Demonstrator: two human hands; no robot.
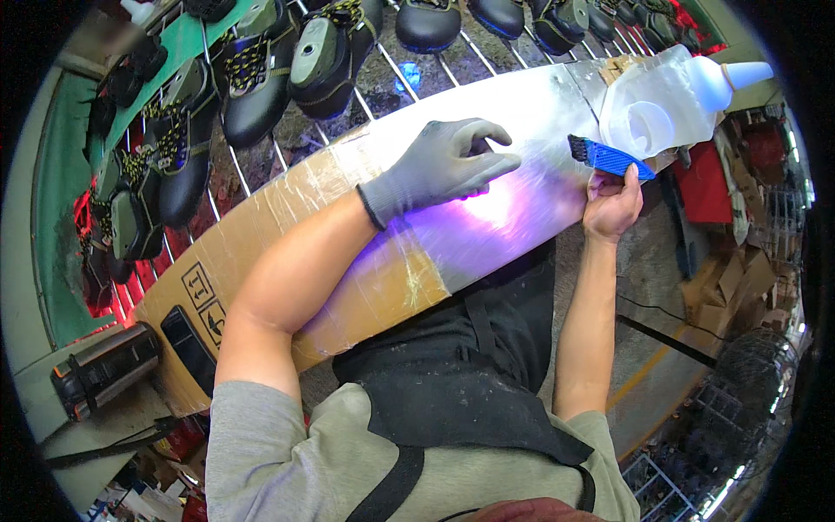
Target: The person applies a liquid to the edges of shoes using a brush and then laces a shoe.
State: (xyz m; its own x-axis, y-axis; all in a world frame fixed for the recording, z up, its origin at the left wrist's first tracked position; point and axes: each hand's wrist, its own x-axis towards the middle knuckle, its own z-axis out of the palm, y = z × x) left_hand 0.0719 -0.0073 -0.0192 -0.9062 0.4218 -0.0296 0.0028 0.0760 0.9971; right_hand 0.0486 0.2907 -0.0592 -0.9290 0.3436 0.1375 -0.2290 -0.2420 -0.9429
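Note:
My right hand (pixel 614 205), bare, is closed round a brush (pixel 616 159) with a blue ribbed handle and short black bristles pointing left. Just beyond it, a small translucent round cup (pixel 642 127) and a translucent squeeze bottle (pixel 713 83) with a pale blue cone nozzle are at the right end of the work surface. My left hand (pixel 452 165) wears a grey glove and hovers over the shiny sheet (pixel 531 209). Its thumb and forefinger are apart, with nothing visible between them; the other fingers are partly hidden. Cardboard (pixel 287 217) with clear tape covers the surface's left part.
Black work shoes (pixel 252 96) with yellow-flecked laces line the metal rods beyond the surface. A dark phone-shaped object (pixel 188 346) lies on the cardboard's left end, near a black and grey case (pixel 106 370). Cardboard boxes (pixel 731 278) and a fan (pixel 748 383) stand at the right.

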